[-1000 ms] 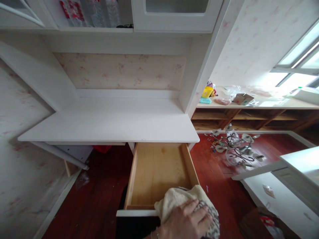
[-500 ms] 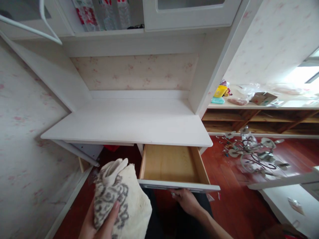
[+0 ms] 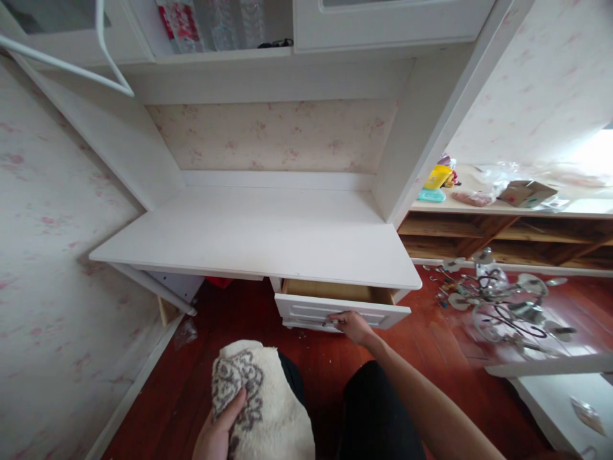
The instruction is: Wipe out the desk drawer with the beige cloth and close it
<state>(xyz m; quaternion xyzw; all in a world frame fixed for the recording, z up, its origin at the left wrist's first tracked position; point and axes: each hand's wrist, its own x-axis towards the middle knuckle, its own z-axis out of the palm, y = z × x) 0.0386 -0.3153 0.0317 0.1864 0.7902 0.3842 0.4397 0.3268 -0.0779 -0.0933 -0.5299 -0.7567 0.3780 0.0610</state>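
Note:
My left hand grips a folded cream cloth with a dark grey pattern, low in the view above my legs. My right hand is closed on the handle at the front of a white drawer. That drawer stands partly out from under the white desk, and a strip of its light wooden inside shows. Most of the drawer's inside is hidden by its front panel and the desktop.
Plastic bottles stand in the upper cabinet, and a white metal frame hangs at the upper left. A chandelier and small debris lie on the red wooden floor at right. Beyond is a low shelf unit holding a cardboard box.
The drawer has slid well in toward the desk, with my right hand moving forward at its handle. My left hand and the cloth have moved lower and to the right.

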